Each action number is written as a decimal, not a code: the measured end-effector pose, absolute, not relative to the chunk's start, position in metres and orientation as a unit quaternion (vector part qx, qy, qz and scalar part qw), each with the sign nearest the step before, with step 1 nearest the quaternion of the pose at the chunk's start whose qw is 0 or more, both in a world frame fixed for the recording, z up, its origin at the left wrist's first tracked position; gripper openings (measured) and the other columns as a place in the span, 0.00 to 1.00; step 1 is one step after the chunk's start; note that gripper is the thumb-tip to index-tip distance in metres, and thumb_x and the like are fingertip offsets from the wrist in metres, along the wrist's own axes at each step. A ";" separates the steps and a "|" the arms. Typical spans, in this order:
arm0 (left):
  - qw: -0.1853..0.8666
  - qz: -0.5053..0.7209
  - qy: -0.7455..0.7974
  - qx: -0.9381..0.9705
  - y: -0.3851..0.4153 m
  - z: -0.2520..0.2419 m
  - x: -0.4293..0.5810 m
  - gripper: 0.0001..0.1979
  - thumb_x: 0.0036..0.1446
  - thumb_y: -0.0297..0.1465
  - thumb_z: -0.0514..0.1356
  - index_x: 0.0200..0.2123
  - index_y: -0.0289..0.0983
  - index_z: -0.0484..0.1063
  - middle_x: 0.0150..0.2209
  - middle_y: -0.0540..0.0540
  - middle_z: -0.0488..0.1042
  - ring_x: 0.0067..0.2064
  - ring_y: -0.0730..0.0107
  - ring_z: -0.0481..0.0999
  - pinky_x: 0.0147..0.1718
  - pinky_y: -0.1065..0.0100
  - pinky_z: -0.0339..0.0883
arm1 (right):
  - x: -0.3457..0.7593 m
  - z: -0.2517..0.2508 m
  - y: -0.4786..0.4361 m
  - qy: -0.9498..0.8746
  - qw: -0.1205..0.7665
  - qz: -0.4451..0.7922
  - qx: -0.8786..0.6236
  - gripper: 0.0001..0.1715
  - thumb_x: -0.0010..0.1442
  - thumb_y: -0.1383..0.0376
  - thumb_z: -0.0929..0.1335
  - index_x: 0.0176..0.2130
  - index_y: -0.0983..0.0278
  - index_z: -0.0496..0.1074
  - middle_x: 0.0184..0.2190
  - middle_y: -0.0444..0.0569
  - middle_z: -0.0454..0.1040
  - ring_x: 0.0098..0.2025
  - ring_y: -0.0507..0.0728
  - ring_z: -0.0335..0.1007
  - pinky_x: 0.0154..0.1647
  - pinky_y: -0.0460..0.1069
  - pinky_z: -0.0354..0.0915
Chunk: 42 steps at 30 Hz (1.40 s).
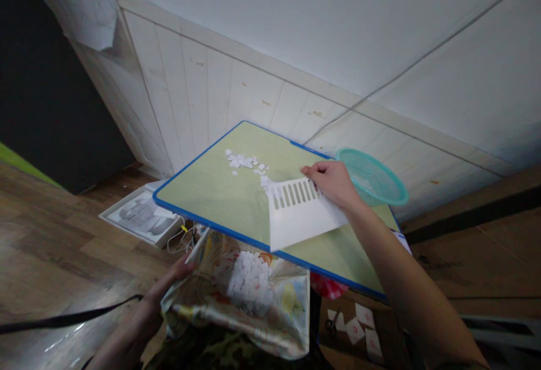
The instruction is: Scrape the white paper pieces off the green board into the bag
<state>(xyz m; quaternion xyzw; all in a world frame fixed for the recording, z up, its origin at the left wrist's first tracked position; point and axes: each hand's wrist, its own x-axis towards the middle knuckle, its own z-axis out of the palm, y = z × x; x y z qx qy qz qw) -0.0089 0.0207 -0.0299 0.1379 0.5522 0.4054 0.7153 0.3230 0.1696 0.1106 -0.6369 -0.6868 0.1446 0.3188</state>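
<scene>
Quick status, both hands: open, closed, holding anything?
Left hand: holding the patterned tray by its left edge, fingers partly hidden.
Right hand: closed, holding the white slotted panel near its slots.

The left hand (181,271) is partly hidden by a patterned container (274,339); red marks on paper squares (354,330) below blur past reading; a red-checked item (327,286), perhaps cloth, lies mostly hidden beneath the tabletop (203,190).
</scene>
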 end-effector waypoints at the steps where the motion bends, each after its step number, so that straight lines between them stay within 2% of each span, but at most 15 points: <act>1: 0.714 0.405 0.555 0.136 0.021 -0.030 -0.009 0.36 0.52 0.32 0.66 0.65 0.38 0.65 0.39 0.45 0.87 0.28 0.53 0.85 0.24 0.64 0.76 | 0.329 0.113 0.175 -0.670 0.360 0.094 -0.642 0.29 0.56 0.44 0.68 0.19 0.64 0.71 0.13 0.41 0.64 0.19 0.50 0.55 0.21 0.47 0.50; 3: 0.713 0.403 0.557 0.135 0.020 -0.028 -0.009 0.36 0.51 0.34 0.67 0.64 0.38 0.66 0.38 0.45 0.87 0.28 0.52 0.85 0.23 0.63 0.76 | 0.339 0.116 0.185 -0.635 0.422 -0.005 -0.647 0.29 0.59 0.45 0.66 0.20 0.64 0.71 0.13 0.42 0.64 0.19 0.51 0.57 0.22 0.47 0.50; 5: 0.719 0.395 0.554 0.143 0.019 -0.026 -0.009 0.36 0.52 0.35 0.67 0.64 0.38 0.66 0.35 0.45 0.87 0.28 0.51 0.85 0.25 0.63 0.77 | 0.345 0.116 0.194 -0.615 0.441 -0.058 -0.651 0.27 0.60 0.47 0.66 0.22 0.64 0.73 0.13 0.42 0.66 0.19 0.52 0.61 0.24 0.47 0.52; 8: 0.734 0.390 0.535 0.151 0.018 -0.020 -0.008 0.36 0.54 0.35 0.66 0.65 0.37 0.64 0.37 0.45 0.87 0.33 0.50 0.86 0.29 0.62 0.78 | 0.345 0.108 0.200 -0.616 0.427 -0.063 -0.659 0.24 0.62 0.50 0.65 0.25 0.64 0.75 0.13 0.43 0.68 0.21 0.55 0.66 0.27 0.48 0.56; 11: 0.736 0.397 0.532 0.133 0.018 -0.017 -0.007 0.36 0.53 0.35 0.67 0.65 0.37 0.64 0.42 0.44 0.86 0.36 0.48 0.86 0.27 0.62 0.77 | 0.340 0.094 0.194 -0.632 0.417 -0.091 -0.647 0.21 0.64 0.54 0.64 0.30 0.64 0.77 0.20 0.46 0.74 0.27 0.57 0.70 0.32 0.49 0.60; 15: 0.736 0.396 0.535 0.128 0.018 -0.019 -0.007 0.37 0.50 0.34 0.68 0.64 0.38 0.66 0.34 0.45 0.87 0.31 0.49 0.85 0.26 0.63 0.77 | 0.333 0.078 0.174 -0.684 0.389 -0.122 -0.605 0.17 0.63 0.55 0.66 0.35 0.65 0.78 0.33 0.52 0.78 0.36 0.58 0.73 0.38 0.51 0.64; 17: 0.737 0.396 0.531 0.134 0.019 -0.020 -0.007 0.37 0.49 0.34 0.69 0.63 0.37 0.67 0.29 0.46 0.87 0.27 0.51 0.85 0.26 0.64 0.77 | 0.329 0.076 0.163 -0.699 0.369 -0.131 -0.599 0.17 0.61 0.54 0.68 0.38 0.65 0.78 0.35 0.53 0.78 0.37 0.59 0.73 0.40 0.51 0.65; 21: 0.738 0.392 0.530 0.148 0.020 -0.021 -0.006 0.35 0.52 0.34 0.67 0.63 0.35 0.67 0.29 0.45 0.87 0.27 0.52 0.85 0.25 0.64 0.76 | 0.321 0.078 0.144 -0.703 0.343 -0.136 -0.608 0.16 0.60 0.56 0.70 0.42 0.64 0.78 0.37 0.54 0.79 0.38 0.60 0.75 0.40 0.52 0.66; 25: 0.739 0.386 0.532 0.145 0.019 -0.024 -0.004 0.33 0.55 0.34 0.65 0.63 0.35 0.66 0.29 0.46 0.86 0.29 0.52 0.85 0.27 0.64 0.76 | 0.322 0.082 0.134 -0.692 0.324 -0.105 -0.636 0.15 0.61 0.58 0.67 0.44 0.63 0.76 0.34 0.51 0.80 0.34 0.61 0.77 0.36 0.52 0.66; 28: 0.738 0.379 0.538 0.154 0.017 -0.024 -0.003 0.32 0.54 0.35 0.65 0.62 0.34 0.67 0.29 0.46 0.86 0.29 0.51 0.85 0.27 0.63 0.76 | 0.325 0.082 0.129 -0.668 0.346 -0.101 -0.651 0.15 0.61 0.58 0.67 0.44 0.63 0.75 0.32 0.51 0.81 0.31 0.60 0.77 0.34 0.52 0.66; 33: 0.740 0.377 0.535 0.156 0.016 -0.022 -0.002 0.31 0.55 0.35 0.64 0.62 0.35 0.67 0.30 0.46 0.87 0.31 0.52 0.85 0.29 0.63 0.77 | 0.326 0.082 0.126 -0.674 0.360 -0.066 -0.642 0.14 0.61 0.58 0.67 0.43 0.63 0.75 0.31 0.50 0.81 0.31 0.59 0.78 0.35 0.51 0.67; 38: 0.730 0.367 0.554 0.158 0.017 -0.026 -0.002 0.32 0.51 0.37 0.67 0.61 0.38 0.69 0.26 0.47 0.86 0.28 0.50 0.85 0.26 0.63 0.77 | 0.329 0.083 0.132 -0.665 0.357 -0.084 -0.650 0.14 0.61 0.58 0.67 0.42 0.62 0.76 0.32 0.50 0.81 0.32 0.61 0.79 0.34 0.52 0.68; 42: 0.721 0.379 0.560 0.148 0.018 -0.031 -0.002 0.33 0.50 0.36 0.67 0.61 0.39 0.70 0.25 0.47 0.85 0.26 0.50 0.84 0.23 0.63 0.76 | 0.323 0.083 0.129 -0.687 0.376 -0.041 -0.621 0.13 0.60 0.58 0.68 0.42 0.62 0.76 0.32 0.49 0.82 0.34 0.61 0.80 0.36 0.52 0.70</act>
